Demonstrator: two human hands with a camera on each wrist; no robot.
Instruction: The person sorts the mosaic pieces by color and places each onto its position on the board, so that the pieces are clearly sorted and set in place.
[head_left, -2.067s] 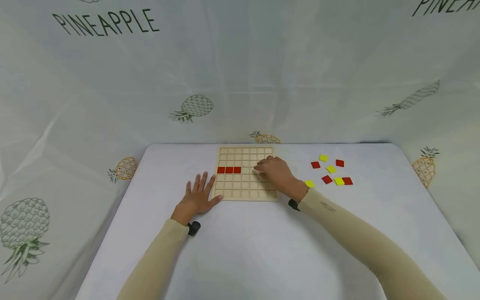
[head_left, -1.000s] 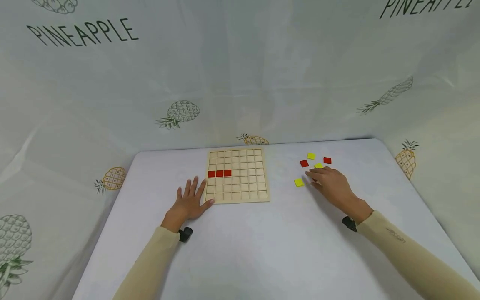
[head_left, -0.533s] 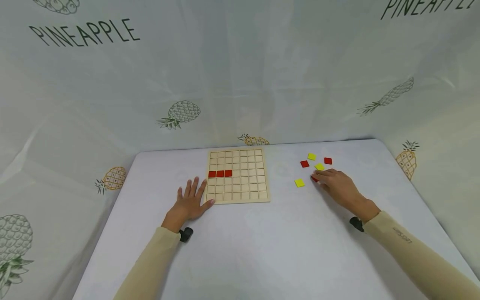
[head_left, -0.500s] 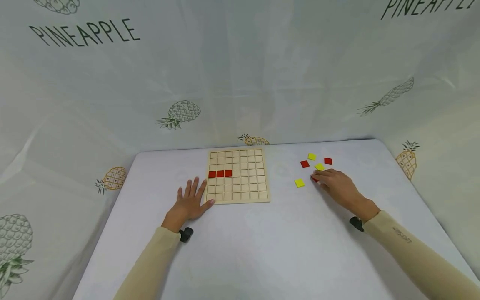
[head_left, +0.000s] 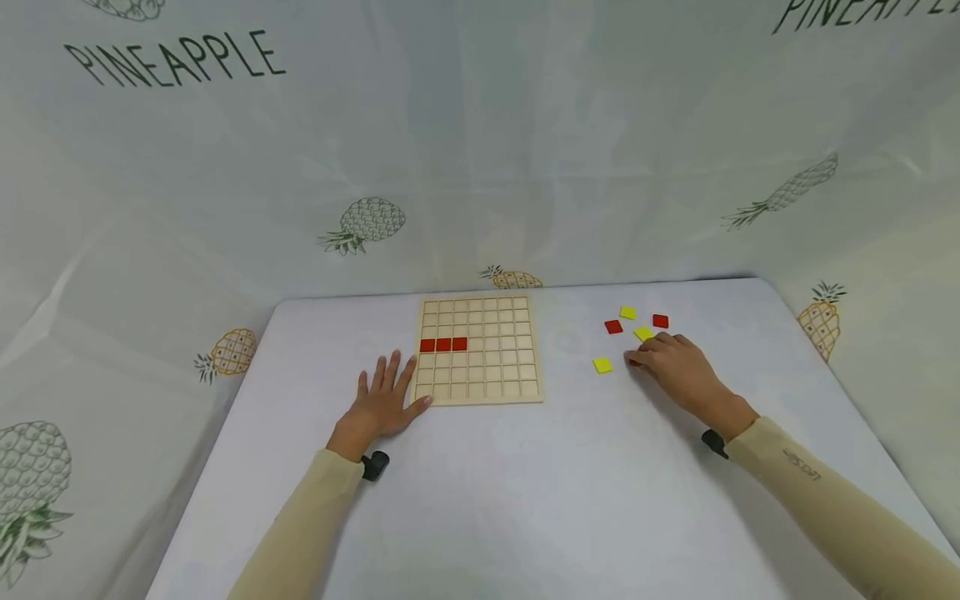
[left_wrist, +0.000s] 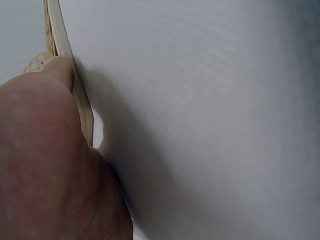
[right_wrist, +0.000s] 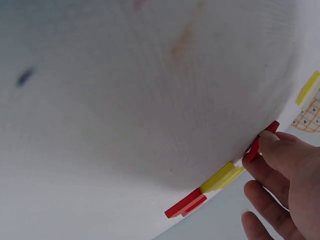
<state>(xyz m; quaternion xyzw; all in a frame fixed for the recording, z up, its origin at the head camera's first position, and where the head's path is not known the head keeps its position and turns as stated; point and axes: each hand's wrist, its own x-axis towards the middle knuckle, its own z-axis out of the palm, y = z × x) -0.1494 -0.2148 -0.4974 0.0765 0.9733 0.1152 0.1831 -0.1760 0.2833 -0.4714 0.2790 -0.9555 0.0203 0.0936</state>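
Observation:
A pale wooden board (head_left: pixel 487 367) with a grid of square cells lies toward the back of the table. Three red tiles (head_left: pixel 444 344) sit side by side in one row, starting at its left edge. My left hand (head_left: pixel 378 408) rests with fingers spread beside the board's left edge, its thumb on the near left corner. To the right of the board, my right hand (head_left: pixel 682 375) pinches a red tile (right_wrist: pixel 251 154) between thumb and fingers; in the head view the fingers mostly hide it. A yellow tile (right_wrist: pixel 220 178) and another red tile (right_wrist: pixel 185 204) show close by.
Around the right hand lie loose tiles on the white table (head_left: pixel 480 500): a yellow tile (head_left: pixel 602 365) to its left, and several red and yellow tiles, such as a red tile (head_left: pixel 613 327), behind it. A pineapple-print curtain (head_left: pixel 480 167) hangs behind the table.
My right hand has gone from over the board to the loose tiles on the right, where its fingers closed on a red tile. The left hand stays by the board.

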